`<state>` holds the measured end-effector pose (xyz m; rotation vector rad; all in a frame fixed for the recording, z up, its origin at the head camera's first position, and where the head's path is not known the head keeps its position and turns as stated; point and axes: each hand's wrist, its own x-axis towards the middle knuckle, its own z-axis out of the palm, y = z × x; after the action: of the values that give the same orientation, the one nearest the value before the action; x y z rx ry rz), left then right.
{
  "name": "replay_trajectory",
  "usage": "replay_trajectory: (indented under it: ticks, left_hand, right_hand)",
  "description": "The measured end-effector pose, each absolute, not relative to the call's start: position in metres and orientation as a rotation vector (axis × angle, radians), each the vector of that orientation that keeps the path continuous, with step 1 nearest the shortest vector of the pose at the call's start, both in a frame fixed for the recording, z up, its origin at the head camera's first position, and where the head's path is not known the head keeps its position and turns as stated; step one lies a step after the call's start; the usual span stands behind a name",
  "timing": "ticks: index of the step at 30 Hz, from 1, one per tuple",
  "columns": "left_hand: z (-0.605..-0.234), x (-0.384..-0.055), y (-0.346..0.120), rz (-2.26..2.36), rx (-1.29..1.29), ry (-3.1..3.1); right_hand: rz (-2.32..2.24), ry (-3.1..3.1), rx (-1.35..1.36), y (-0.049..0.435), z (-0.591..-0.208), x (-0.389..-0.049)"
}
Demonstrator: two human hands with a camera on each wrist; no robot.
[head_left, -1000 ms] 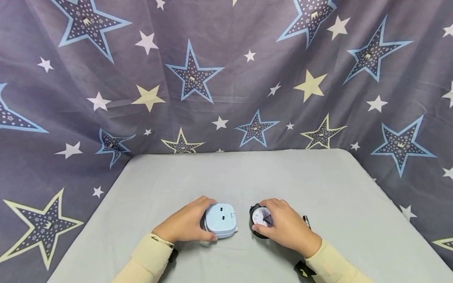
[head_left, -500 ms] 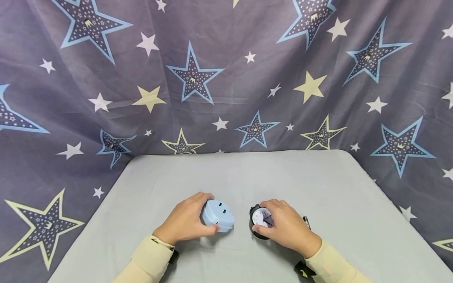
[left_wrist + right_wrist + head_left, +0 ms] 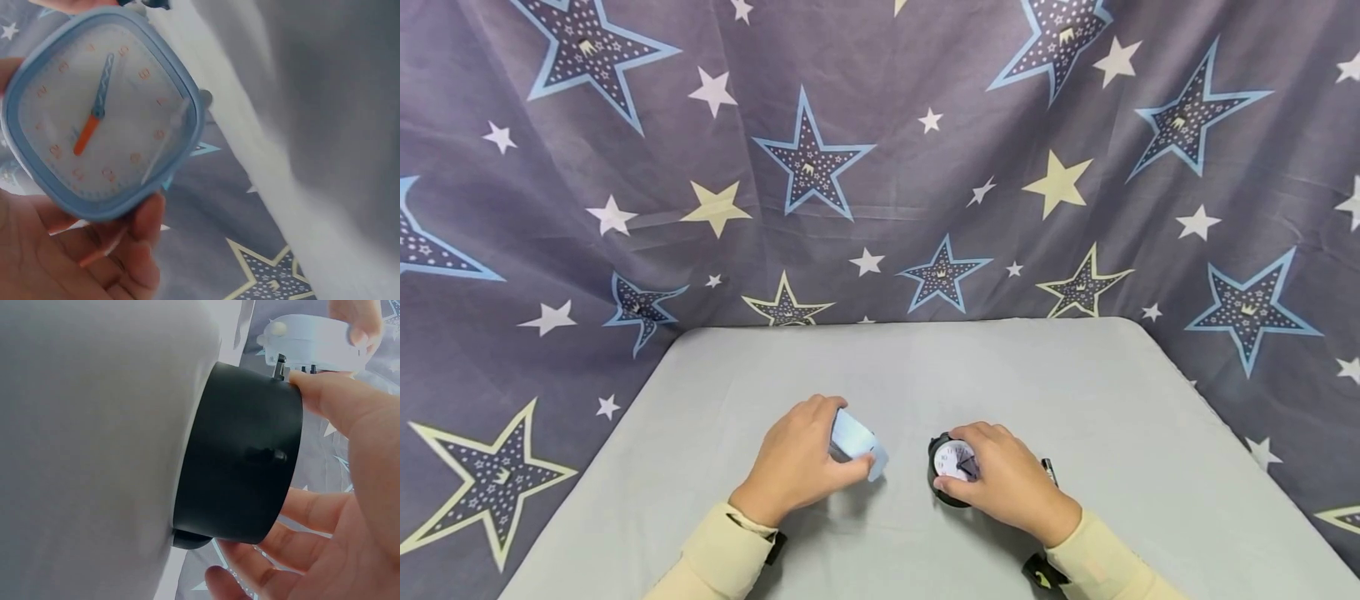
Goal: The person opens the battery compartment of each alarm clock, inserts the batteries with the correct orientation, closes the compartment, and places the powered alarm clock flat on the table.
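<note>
My left hand [image 3: 801,454] grips a light blue square alarm clock [image 3: 857,442], thumb on the near side and fingers on the far side. The clock is tipped on edge above the table. Its white dial, with a blue hand and an orange hand, shows in the left wrist view [image 3: 97,112]. To the right, a round black alarm clock [image 3: 957,460] lies face up on the table. My right hand [image 3: 1003,479] holds it by the rim and covers part of its dial. The black clock's side [image 3: 240,456] faces the right wrist camera.
A grey cloth covers the table [image 3: 910,367]. Partly behind my right hand lies a black stick-like object [image 3: 1049,471] with white marks, perhaps a marker. A star-patterned curtain [image 3: 880,167] hangs around the table's back and sides.
My left hand has raised the blue clock and turned it from back-up to steeply tilted, its back swinging out of the head view. The right hand and black clock have stayed put.
</note>
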<state>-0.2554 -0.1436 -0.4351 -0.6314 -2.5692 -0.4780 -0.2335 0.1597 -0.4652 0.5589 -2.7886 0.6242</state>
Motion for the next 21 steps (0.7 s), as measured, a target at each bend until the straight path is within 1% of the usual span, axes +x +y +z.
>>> replay_trajectory:
  ticks: [11, 21]
  left_hand:
    - [-0.422, -0.248, -0.129, -0.402, -0.412, -2.595]
    - [-0.422, -0.251, -0.120, -0.300, -0.264, -2.600]
  right_hand:
    - [0.607, -2.759, 0.580, 0.161, -0.466, -0.234]
    - [0.603, -2.753, 0.581, 0.162, -0.467, -0.234]
